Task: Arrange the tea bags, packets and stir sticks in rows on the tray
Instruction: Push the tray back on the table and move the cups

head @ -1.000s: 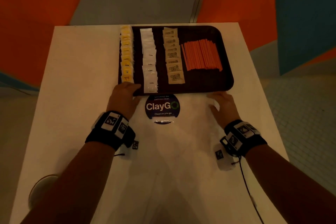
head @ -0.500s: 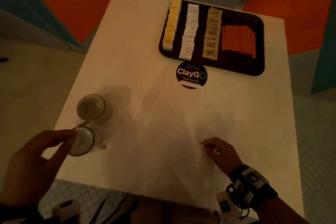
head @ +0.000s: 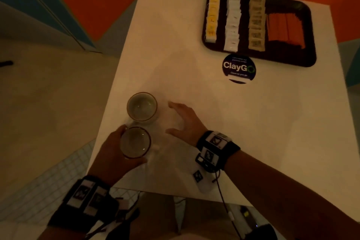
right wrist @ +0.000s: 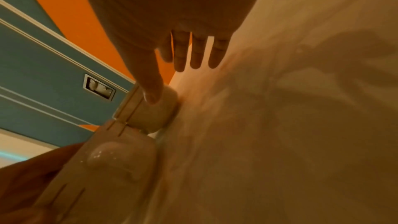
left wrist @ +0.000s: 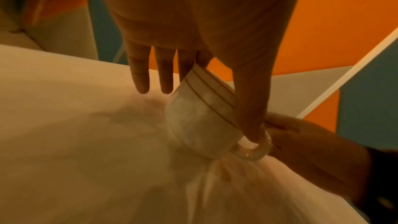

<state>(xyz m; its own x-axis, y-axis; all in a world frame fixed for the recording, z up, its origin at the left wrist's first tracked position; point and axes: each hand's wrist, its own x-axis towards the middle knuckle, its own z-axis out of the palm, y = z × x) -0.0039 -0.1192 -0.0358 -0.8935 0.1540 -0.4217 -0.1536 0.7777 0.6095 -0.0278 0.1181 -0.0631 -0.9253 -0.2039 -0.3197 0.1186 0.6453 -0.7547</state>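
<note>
The dark tray (head: 303,60) sits at the table's far right. It holds a row of yellow tea bags (head: 212,11), a row of white packets (head: 232,21), a row of beige packets (head: 257,22) and a block of orange stir sticks (head: 284,27). Both hands are far from the tray, at the near left of the table. My left hand (head: 116,146) grips the rim of a white cup (head: 135,142), with thumb and forefinger on the cup (left wrist: 202,113) and the other fingers straight. My right hand (head: 180,119) hovers spread and holds nothing, just right of a second cup (head: 141,106).
A round dark ClayGo sticker (head: 239,68) lies in front of the tray. The two cups stand close to the table's left edge (head: 109,107), with floor below. In the right wrist view my thumb is near the far cup (right wrist: 150,113).
A second ago both hands were at the tray's front edge. Since then the left hand has taken hold of the near cup and the right hand has moved left beside the far cup.
</note>
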